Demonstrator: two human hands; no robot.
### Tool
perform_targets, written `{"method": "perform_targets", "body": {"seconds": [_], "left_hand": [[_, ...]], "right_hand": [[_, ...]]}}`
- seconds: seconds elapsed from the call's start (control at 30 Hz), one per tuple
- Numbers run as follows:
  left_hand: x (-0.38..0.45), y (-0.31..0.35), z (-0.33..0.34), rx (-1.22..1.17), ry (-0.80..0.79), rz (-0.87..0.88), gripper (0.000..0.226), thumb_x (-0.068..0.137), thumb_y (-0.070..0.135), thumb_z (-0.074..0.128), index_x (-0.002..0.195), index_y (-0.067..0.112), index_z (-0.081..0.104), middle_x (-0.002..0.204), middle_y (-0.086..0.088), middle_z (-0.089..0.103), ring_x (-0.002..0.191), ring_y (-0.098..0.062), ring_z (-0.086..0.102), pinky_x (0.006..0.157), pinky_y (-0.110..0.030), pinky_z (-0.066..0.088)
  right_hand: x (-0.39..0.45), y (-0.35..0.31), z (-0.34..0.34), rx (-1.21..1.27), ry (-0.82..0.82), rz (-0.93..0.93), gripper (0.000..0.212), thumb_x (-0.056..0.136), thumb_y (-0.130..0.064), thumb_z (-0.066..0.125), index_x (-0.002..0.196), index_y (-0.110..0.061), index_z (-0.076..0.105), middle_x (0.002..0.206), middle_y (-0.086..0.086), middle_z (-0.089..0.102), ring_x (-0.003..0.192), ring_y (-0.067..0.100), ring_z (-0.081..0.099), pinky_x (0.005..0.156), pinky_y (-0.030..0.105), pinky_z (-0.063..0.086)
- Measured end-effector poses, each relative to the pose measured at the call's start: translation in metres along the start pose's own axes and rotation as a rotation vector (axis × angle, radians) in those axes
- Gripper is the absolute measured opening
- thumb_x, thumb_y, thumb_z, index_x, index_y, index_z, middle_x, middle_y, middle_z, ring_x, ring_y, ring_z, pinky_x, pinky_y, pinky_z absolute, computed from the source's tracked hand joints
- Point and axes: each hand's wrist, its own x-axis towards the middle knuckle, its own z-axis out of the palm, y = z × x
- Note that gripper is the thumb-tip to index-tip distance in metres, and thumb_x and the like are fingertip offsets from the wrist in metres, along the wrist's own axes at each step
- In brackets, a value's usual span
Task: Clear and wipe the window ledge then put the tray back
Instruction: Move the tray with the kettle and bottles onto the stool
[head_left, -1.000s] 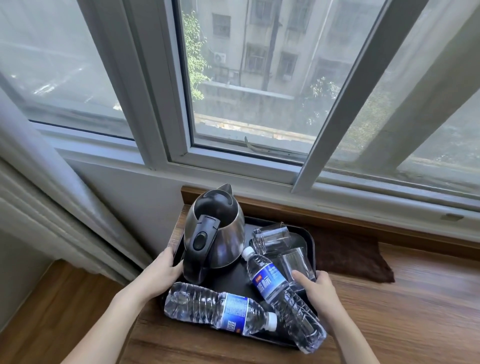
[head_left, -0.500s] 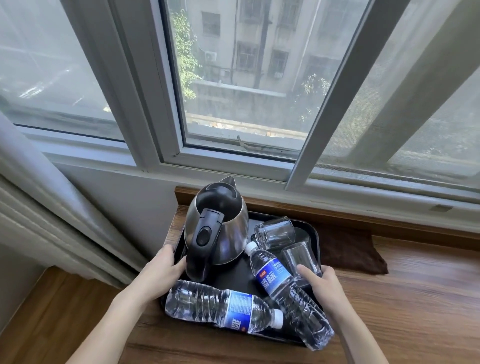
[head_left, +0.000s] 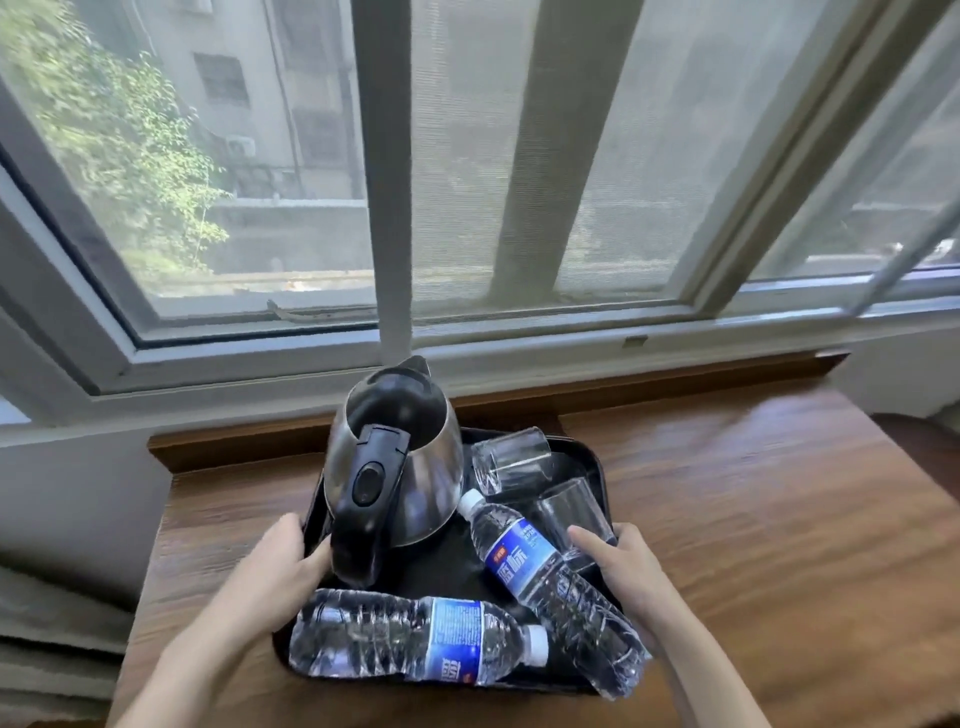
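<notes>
While the tray (head_left: 587, 452) is sitting loaded on the window ledge (head_left: 753, 519) | left hand (head_left: 283, 558) and right hand (head_left: 621, 564) are gripping its side rims | step: clearing | next: level lift, bottles (head_left: 415, 644) likely rolling.

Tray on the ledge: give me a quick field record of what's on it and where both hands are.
tray: black, on the wooden ledge
kettle: upright, far left of tray
glasses: two, lying on their sides, far right
bottles: two, lying down; one along near edge, one diagonal
left hand: grips tray's left rim
right hand: grips tray's right rim
</notes>
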Motion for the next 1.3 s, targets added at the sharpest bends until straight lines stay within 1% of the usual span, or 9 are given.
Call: {"method": "perform_targets", "body": {"seconds": [0.2, 0.33, 0.47, 0.57, 0.7, 0.83, 1.03, 1.17, 1.3], "left_hand": [[-0.048, 0.194, 0.027, 0.041, -0.098, 0.016, 0.036, 0.087, 0.056, 0.060, 0.090, 0.021, 0.053, 0.091, 0.007, 0.064, 0.084, -0.014, 0.064, 0.070, -0.033, 0.051], [-0.050, 0.269, 0.080, 0.076, -0.133, 0.042, 0.042, 0.082, 0.064, 0.058, 0.091, 0.024, 0.049, 0.094, 0.006, 0.060, 0.083, -0.010, 0.058, 0.068, -0.031, 0.047], [-0.052, 0.341, 0.141, 0.088, -0.177, 0.049, 0.056, 0.071, 0.074, 0.059, 0.099, 0.026, 0.051, 0.097, 0.013, 0.058, 0.091, -0.009, 0.059, 0.082, -0.036, 0.052], [-0.053, 0.394, 0.188, 0.106, -0.197, 0.063, 0.056, 0.072, 0.070, 0.059, 0.092, 0.019, 0.052, 0.093, 0.005, 0.062, 0.084, -0.013, 0.060, 0.081, -0.038, 0.052], [-0.049, 0.460, 0.245, 0.160, -0.222, 0.092, 0.055, 0.077, 0.068, 0.056, 0.094, 0.017, 0.050, 0.095, 0.000, 0.063, 0.084, -0.018, 0.062, 0.080, -0.038, 0.054], [-0.036, 0.522, 0.292, 0.218, -0.243, 0.148, 0.065, 0.068, 0.075, 0.050, 0.095, 0.016, 0.052, 0.092, 0.001, 0.063, 0.084, -0.019, 0.062, 0.075, -0.034, 0.051], [-0.002, 0.606, 0.357, 0.287, -0.271, 0.228, 0.048, 0.085, 0.061, 0.055, 0.087, 0.013, 0.046, 0.087, -0.001, 0.060, 0.076, -0.016, 0.056, 0.062, -0.031, 0.039], [0.029, 0.662, 0.395, 0.269, -0.285, 0.298, 0.048, 0.086, 0.060, 0.055, 0.082, 0.013, 0.044, 0.084, -0.001, 0.059, 0.072, -0.015, 0.053, 0.058, -0.032, 0.034], [0.067, 0.718, 0.434, 0.239, -0.325, 0.337, 0.049, 0.083, 0.063, 0.058, 0.080, 0.016, 0.043, 0.081, 0.001, 0.058, 0.067, -0.014, 0.049, 0.055, -0.031, 0.031]], "right_hand": [[-0.006, 0.051, -0.106, 0.086, 0.115, 0.052, 0.068, 0.072, -0.061, 0.075, 0.115, -0.016, 0.048, 0.110, 0.008, 0.066, 0.098, 0.026, 0.067, 0.089, 0.051, 0.055], [-0.002, 0.096, -0.191, 0.151, 0.173, 0.021, 0.084, 0.061, -0.069, 0.080, 0.117, -0.012, 0.055, 0.106, 0.008, 0.071, 0.095, 0.024, 0.071, 0.086, 0.048, 0.056], [-0.011, 0.118, -0.274, 0.202, 0.214, 0.034, 0.052, 0.085, -0.045, 0.073, 0.114, -0.009, 0.050, 0.106, 0.007, 0.064, 0.093, 0.018, 0.063, 0.070, 0.032, 0.048], [-0.003, 0.146, -0.341, 0.218, 0.249, 0.027, 0.049, 0.086, -0.044, 0.072, 0.114, -0.010, 0.050, 0.106, 0.008, 0.065, 0.095, 0.021, 0.065, 0.078, 0.037, 0.051], [-0.003, 0.172, -0.418, 0.245, 0.287, 0.028, 0.030, 0.092, -0.033, 0.069, 0.103, -0.011, 0.052, 0.100, 0.007, 0.063, 0.088, 0.015, 0.061, 0.067, 0.029, 0.045], [0.009, 0.196, -0.481, 0.273, 0.345, 0.048, 0.044, 0.087, -0.041, 0.072, 0.112, -0.012, 0.050, 0.108, 0.007, 0.065, 0.095, 0.018, 0.065, 0.073, 0.033, 0.050], [0.036, 0.223, -0.560, 0.314, 0.395, 0.105, 0.061, 0.078, -0.052, 0.074, 0.114, -0.007, 0.053, 0.110, 0.010, 0.065, 0.094, 0.017, 0.064, 0.066, 0.030, 0.047], [0.064, 0.238, -0.609, 0.322, 0.441, 0.139, 0.063, 0.075, -0.056, 0.073, 0.106, -0.007, 0.049, 0.097, 0.002, 0.058, 0.085, 0.014, 0.058, 0.066, 0.031, 0.044], [0.101, 0.255, -0.662, 0.312, 0.530, 0.213, 0.064, 0.073, -0.060, 0.076, 0.107, -0.010, 0.056, 0.103, 0.008, 0.067, 0.094, 0.021, 0.066, 0.082, 0.042, 0.053]]}}
